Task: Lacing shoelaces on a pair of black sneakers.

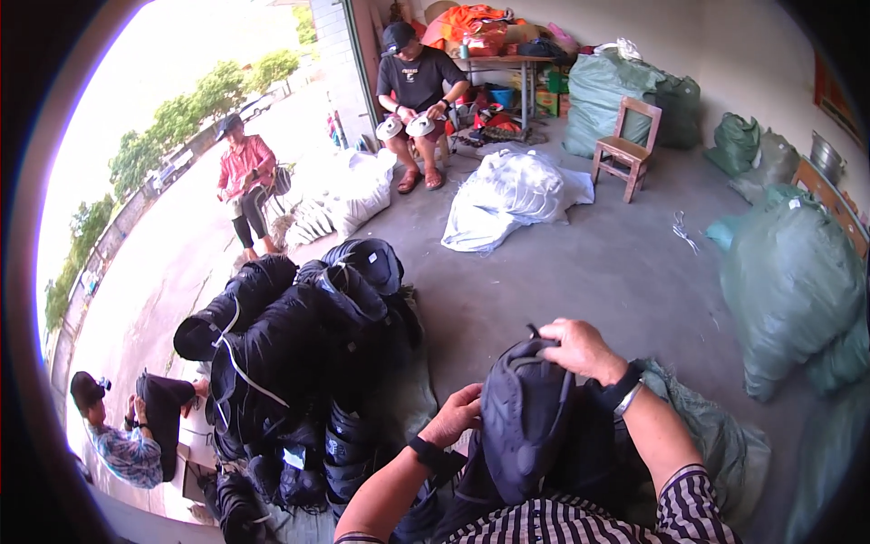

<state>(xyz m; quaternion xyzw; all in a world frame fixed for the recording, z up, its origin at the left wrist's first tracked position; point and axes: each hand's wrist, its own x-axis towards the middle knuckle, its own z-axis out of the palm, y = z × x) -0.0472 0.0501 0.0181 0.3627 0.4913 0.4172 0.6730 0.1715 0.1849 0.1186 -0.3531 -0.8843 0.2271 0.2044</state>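
In front of my body is a dark, cap-shaped fabric piece (526,422) with curved seams and a small strap end at its top. My right hand (582,350) pinches its upper right edge, thumb and fingers closed. My left hand (455,415) grips the left edge with bent fingers; part of the fingertips is hidden. More dark cloth (589,453) lies beneath the piece, over my lap. Close by on the left rises a heap of black nested fabric stacks (281,344), some tied with a pale strap (243,374).
Green woven sacks (797,281) bulge at the right. A white sack (512,195) and a wooden chair (628,150) stand farther off. One person (421,86) sits at the back with two white round pieces; another (246,177) sits outside. A third (122,435) handles dark cloth at lower left.
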